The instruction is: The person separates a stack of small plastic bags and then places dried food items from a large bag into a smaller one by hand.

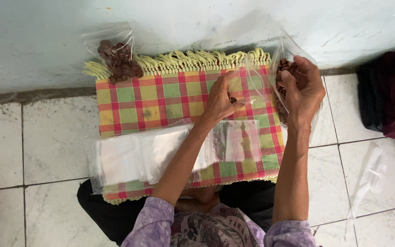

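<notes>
— Right hand (303, 93)?
— Curled, dipping into large clear bag (285, 68) of brown pieces (283, 77) propped against wall (197, 27); fingers closed around some pieces, exact count impossible to tell.
— Left hand (219, 98)?
— Pinching small clear bag (248, 84) by its mouth, thumb and fingers narrow, over checked mat (161, 98).
— Which way from right hand?
— Just left of it, near, mouth turned toward big bag; long axis running left-right along mat's fringed edge.
— Elsewhere?
— Filled small bag (117, 57) leaning on wall at mat's far-left corner, well apart. Stack of empty clear bags (161, 153) across mat's near side, under left forearm.
</notes>
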